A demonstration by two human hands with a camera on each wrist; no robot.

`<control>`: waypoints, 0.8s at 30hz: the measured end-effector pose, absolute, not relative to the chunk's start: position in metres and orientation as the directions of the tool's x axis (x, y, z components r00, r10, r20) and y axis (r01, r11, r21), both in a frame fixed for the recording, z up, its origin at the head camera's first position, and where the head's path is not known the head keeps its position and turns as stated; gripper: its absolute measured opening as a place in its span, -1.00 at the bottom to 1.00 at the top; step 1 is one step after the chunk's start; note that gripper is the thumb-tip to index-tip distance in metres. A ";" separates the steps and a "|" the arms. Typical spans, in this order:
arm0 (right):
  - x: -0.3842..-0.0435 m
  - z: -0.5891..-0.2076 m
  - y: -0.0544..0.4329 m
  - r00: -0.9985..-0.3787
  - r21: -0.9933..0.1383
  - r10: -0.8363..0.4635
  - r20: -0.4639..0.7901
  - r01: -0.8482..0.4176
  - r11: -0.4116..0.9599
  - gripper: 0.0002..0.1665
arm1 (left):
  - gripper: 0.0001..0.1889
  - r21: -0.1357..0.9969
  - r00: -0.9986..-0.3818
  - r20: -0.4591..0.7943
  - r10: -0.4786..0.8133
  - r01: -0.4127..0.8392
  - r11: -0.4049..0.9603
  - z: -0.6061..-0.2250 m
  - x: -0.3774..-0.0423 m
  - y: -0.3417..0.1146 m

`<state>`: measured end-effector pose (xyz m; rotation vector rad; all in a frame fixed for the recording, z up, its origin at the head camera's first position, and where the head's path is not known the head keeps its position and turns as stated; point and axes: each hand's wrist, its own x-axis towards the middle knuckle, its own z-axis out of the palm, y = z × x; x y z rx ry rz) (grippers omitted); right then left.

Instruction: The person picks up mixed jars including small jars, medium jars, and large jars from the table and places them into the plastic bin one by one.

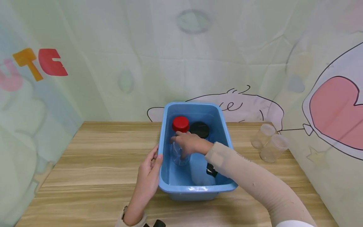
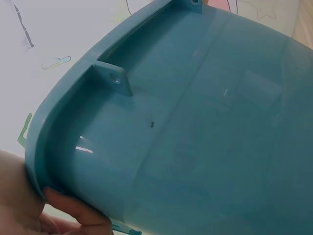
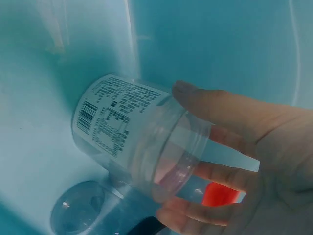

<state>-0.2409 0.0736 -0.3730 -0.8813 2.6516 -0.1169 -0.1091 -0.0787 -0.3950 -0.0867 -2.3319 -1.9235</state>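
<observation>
A blue plastic tub (image 1: 198,189) stands on the wooden table. At its left side my left hand (image 1: 148,171) grips the rim, thumb on top; in the left wrist view its curled fingers (image 2: 80,213) lie against the tub's edge. My right hand (image 1: 189,143) reaches inside and holds a clear jar (image 3: 117,117) with a printed white label. Thumb and fingers span the jar's open mouth. Behind it in the tub are a red lid (image 1: 180,123) and a black lid (image 1: 199,130). A whitish translucent object (image 1: 200,171) lies near the tub's front, partly hidden by the right forearm.
Two clear containers, one farther back (image 1: 260,138) and one nearer (image 1: 274,148), stand on the wooden table (image 1: 113,157) right of the tub. Printed cloth (image 1: 136,69) hangs behind and on both sides.
</observation>
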 end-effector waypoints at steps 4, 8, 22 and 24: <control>-0.240 -0.368 0.075 -0.743 -0.168 -0.601 -0.295 -0.579 0.798 -0.05 | -0.49 0.974 -0.991 0.129 -0.028 0.121 0.192 -0.395 -0.110 -0.079; -0.238 -0.361 0.076 -0.736 -0.167 -0.610 -0.294 -0.589 0.791 -0.06 | -0.49 0.973 -0.990 0.137 -0.025 0.129 0.189 -0.395 -0.111 -0.079; -0.235 -0.341 0.077 -0.714 -0.228 -0.621 -0.324 -0.578 0.783 -0.20 | -0.49 0.973 -0.991 0.132 -0.032 0.123 0.195 -0.396 -0.110 -0.080; -0.235 -0.337 0.077 -0.713 -0.238 -0.621 -0.326 -0.574 0.784 -0.21 | -0.49 0.973 -0.991 0.129 -0.031 0.121 0.195 -0.396 -0.110 -0.080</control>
